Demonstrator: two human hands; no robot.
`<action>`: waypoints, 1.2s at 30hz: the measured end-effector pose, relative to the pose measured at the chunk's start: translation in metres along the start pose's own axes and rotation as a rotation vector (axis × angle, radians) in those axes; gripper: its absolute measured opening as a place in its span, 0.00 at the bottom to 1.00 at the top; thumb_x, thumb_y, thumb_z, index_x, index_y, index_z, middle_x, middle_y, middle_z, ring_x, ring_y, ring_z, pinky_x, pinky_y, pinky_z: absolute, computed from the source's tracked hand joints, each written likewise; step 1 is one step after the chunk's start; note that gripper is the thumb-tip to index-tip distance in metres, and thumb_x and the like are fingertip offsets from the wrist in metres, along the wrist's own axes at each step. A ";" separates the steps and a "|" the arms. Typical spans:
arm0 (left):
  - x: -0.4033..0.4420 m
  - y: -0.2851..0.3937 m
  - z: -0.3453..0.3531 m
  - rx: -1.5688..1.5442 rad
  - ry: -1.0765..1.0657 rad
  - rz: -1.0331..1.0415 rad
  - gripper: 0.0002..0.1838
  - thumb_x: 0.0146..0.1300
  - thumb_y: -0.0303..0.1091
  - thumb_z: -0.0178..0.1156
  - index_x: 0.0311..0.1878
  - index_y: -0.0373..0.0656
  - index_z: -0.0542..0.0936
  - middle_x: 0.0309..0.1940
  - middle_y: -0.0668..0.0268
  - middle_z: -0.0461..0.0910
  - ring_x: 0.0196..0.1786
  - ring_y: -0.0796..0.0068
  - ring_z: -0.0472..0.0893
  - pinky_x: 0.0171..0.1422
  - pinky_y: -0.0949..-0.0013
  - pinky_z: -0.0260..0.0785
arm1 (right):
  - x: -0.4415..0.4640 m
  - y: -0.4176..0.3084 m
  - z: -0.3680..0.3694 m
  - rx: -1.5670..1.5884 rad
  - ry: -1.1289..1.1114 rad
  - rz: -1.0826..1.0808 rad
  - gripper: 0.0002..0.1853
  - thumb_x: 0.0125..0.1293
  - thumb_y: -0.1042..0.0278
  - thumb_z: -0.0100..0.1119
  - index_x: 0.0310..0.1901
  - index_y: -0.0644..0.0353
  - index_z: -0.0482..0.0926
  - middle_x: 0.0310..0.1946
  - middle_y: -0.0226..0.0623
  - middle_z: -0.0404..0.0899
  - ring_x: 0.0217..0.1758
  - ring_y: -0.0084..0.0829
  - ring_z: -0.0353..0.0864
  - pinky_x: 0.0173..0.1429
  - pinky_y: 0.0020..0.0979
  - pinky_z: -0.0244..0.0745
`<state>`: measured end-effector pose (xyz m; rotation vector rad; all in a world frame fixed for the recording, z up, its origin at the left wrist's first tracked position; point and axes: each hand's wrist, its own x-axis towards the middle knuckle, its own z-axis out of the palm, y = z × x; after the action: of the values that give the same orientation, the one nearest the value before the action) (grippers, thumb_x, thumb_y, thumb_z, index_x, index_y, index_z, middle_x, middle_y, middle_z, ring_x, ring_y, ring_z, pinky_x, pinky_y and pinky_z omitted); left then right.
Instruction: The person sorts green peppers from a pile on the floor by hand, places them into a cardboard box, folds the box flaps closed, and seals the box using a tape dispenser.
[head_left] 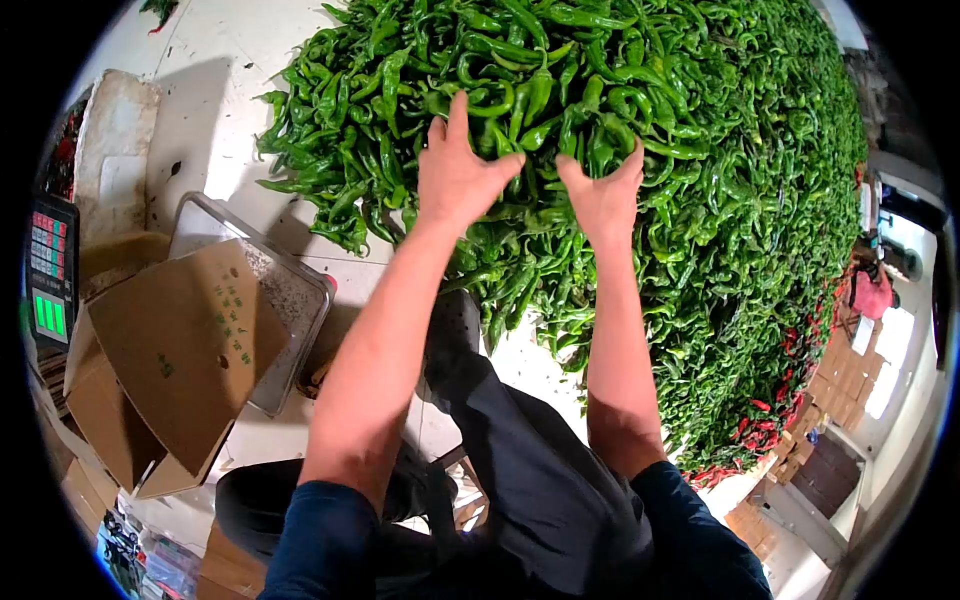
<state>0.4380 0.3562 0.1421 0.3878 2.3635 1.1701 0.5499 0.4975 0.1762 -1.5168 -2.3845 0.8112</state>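
A big heap of long green chili peppers (740, 190) spreads in front of me over the pale floor. My left hand (462, 172) reaches onto its near side, with thumb and forefinger spread wide and some fingers hidden among the peppers. To its right, my right hand (605, 195) has its thumb and fingers apart around a few dark green peppers (606, 145). It touches the pile, but I see no firm grip. Several glossy peppers lie between and beyond the two hands.
At left, an open cardboard box (180, 350) stands on a metal scale platform (300, 310), beside a lit scale display (49, 315). Red peppers (760, 430) edge the heap at right. A person in a pink top (872, 295) is far right, near stacked cartons (845, 375).
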 end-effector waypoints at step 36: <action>-0.146 -0.090 0.051 -1.116 -0.428 -0.519 0.32 0.62 0.26 0.60 0.72 0.43 0.72 0.55 0.65 0.78 0.49 0.71 0.82 0.49 0.64 0.80 | -0.126 0.151 0.005 1.007 -0.386 0.477 0.34 0.57 0.88 0.57 0.68 0.62 0.66 0.56 0.44 0.80 0.54 0.37 0.82 0.53 0.39 0.83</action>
<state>0.5849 0.2715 0.0852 -0.3168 1.0733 1.6708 0.7219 0.4328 0.1041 -1.4922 -1.2963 2.1265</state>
